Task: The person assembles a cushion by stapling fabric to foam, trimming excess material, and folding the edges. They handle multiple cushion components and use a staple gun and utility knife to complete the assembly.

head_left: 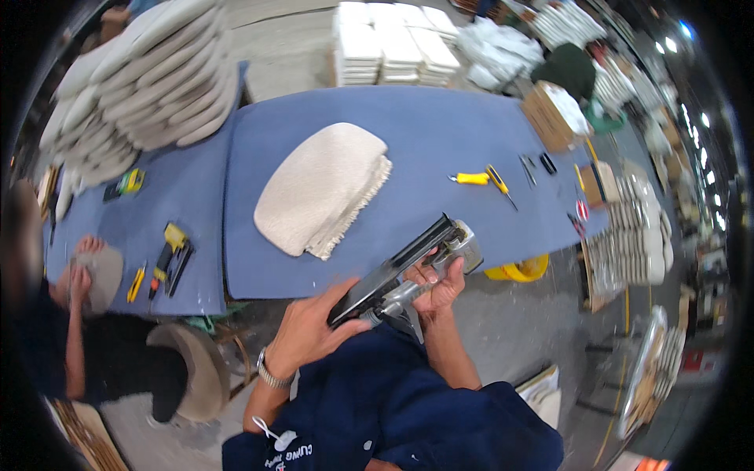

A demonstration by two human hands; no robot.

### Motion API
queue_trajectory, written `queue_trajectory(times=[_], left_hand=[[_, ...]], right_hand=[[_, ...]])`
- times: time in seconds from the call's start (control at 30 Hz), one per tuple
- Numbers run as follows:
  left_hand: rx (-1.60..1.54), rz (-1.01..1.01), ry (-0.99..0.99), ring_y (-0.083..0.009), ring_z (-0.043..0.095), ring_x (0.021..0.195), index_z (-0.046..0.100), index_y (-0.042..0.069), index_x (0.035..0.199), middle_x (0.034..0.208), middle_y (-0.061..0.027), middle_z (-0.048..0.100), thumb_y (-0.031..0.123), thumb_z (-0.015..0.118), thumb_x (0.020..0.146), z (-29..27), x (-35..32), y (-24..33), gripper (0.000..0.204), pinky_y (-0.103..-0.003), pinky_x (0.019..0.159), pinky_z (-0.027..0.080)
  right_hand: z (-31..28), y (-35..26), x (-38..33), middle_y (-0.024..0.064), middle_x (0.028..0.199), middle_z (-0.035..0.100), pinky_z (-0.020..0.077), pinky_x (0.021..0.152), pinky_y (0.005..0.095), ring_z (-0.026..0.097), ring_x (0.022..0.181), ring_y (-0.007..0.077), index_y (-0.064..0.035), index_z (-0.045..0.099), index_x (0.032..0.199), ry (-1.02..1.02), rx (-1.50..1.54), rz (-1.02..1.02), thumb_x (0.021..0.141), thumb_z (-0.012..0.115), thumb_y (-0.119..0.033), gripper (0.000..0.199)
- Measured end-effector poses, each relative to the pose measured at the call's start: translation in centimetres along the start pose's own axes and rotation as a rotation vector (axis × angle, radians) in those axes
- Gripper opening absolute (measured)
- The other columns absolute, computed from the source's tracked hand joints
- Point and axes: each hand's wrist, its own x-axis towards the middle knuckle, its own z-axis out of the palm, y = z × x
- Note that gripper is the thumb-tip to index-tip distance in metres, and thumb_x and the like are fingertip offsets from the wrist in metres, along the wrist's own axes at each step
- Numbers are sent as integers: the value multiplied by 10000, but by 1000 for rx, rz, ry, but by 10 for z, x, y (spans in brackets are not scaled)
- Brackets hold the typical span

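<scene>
A black and silver pneumatic staple gun (397, 267) is held in front of my body, just off the near edge of the table. My left hand (314, 323) is closed round the rear end of its long black magazine and is slightly blurred. By the silver head, my right hand (437, 289) has its fingers wrapped on the metal body. Beyond the tool, a cream fabric-covered seat pad (318, 188) lies on the blue table (440, 125), with a frayed edge toward the right. Neither hand touches the pad.
Yellow-handled tools (473, 179) lie to the right, with a cardboard box (554, 118) behind them. Stacked cushions (165, 71) stand far left. A co-worker's hands (78, 275) hold a pad at the left, near another staple gun (169, 255). A yellow bucket (522, 268) sits below the table edge.
</scene>
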Motion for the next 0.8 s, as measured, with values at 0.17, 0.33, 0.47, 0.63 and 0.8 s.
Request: queue_trajectory(times=[0.17,0.33,0.47,0.63,0.8], left_hand=[[-115,-79,-180,-361,694,713,622,96,1396,1001,-218,743,349,806,864,12,-31,-17,617,-388,689,550],[-165,-36,-386,-321,670,663,637,102,1380,1082,-191,743,343,798,875,49,-5,7,582,-371,650,533],[-151,89,-467,-326,677,678,643,106,1372,1112,-167,747,388,780,888,85,28,43,576,-381,658,536],[-41,229,-526,-343,703,837,652,102,1352,1166,-164,734,417,764,898,157,77,87,564,-384,766,563],[-18,482,-235,-306,723,1052,657,96,1352,1217,-119,736,372,773,896,188,141,187,545,-366,920,563]], right_hand=[[-1,-35,-54,55,1156,694,482,697,325,569,742,128,-47,646,1235,292,66,-158,947,718,-431,485],[-6,-86,-110,39,1095,684,490,744,394,594,814,177,-107,632,1282,291,-121,-235,950,660,-559,561],[-12,-137,-145,42,1099,686,487,764,391,607,822,190,-111,605,1336,163,-78,-341,952,615,-628,644],[-21,-224,-166,58,1075,690,501,702,368,604,750,189,-105,588,1355,37,-43,-489,957,611,-625,656],[-41,-318,-234,159,1062,651,572,802,491,580,1037,318,-77,535,1422,-227,7,-440,964,541,-692,767]])
